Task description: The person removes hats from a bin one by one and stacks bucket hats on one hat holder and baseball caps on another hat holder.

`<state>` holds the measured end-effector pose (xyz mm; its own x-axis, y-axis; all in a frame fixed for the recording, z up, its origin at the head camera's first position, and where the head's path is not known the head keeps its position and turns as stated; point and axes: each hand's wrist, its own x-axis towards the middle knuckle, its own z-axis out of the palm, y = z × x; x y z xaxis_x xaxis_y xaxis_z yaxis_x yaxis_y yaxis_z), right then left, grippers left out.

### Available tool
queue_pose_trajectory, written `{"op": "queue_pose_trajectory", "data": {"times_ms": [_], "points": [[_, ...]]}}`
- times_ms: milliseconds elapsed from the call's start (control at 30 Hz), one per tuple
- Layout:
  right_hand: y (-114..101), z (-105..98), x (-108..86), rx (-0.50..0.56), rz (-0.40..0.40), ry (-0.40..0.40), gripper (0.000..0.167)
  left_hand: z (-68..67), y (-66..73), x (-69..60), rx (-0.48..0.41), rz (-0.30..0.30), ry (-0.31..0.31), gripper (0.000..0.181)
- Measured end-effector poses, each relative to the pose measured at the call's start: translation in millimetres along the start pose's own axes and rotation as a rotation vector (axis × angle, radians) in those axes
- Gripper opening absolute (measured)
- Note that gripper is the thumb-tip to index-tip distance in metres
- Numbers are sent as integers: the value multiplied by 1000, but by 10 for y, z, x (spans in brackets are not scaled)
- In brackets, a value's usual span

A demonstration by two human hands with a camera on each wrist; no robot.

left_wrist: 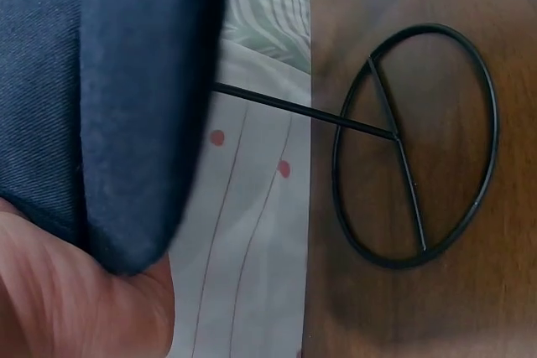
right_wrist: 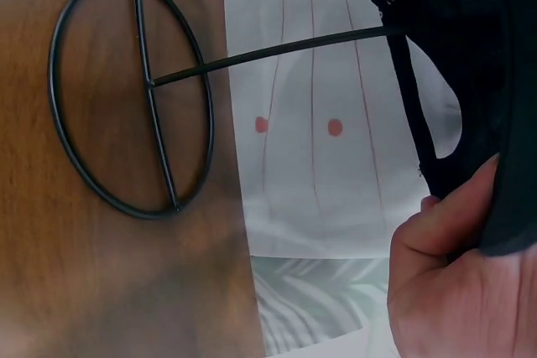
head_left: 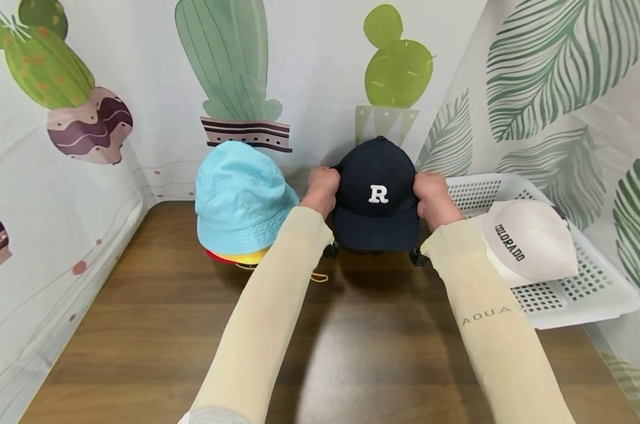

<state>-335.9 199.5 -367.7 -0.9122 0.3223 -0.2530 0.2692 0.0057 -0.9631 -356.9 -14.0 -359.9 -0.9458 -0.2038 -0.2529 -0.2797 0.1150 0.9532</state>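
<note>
A navy baseball cap with a white letter R faces me at the back of the table. My left hand grips its left side, and my right hand grips the right side. In the right wrist view, the thumb and fingers of the right hand pinch the cap's lower edge near its rear strap. Under the cap stands a thin black metal stand with an oval ring base; its rod runs up into the cap. The stand's top is hidden inside the cap.
Left of the cap, a light blue bucket hat sits over a yellow and red hat with a yellow cord. At right, a white perforated basket holds a cream Colorado cap. A patterned cloth hangs behind the wooden table.
</note>
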Motion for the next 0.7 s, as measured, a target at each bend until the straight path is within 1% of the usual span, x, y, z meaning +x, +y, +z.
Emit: {"op": "queue_pose_trajectory", "data": {"times_ms": [100,167,267,433,467,567,700], "points": [[21,7,6,5,1,21,20,15,-14,-2,2,0,9,31],[45,15,15,10,1,32,20,23,-23,2,4,-2,14,36],[87,33,29,8,-8,60,22,55,-45,20,0,-7,39,42],[155,56,56,47,-40,124,26,110,-94,63,-29,-23,62,42],[165,58,58,76,-47,123,28,115,-99,76,-38,-26,62,41],[171,65,62,120,-69,115,32,115,-96,102,-47,-32,70,42],[174,66,59,127,-80,124,28,127,-92,104,-57,-45,86,44]]}}
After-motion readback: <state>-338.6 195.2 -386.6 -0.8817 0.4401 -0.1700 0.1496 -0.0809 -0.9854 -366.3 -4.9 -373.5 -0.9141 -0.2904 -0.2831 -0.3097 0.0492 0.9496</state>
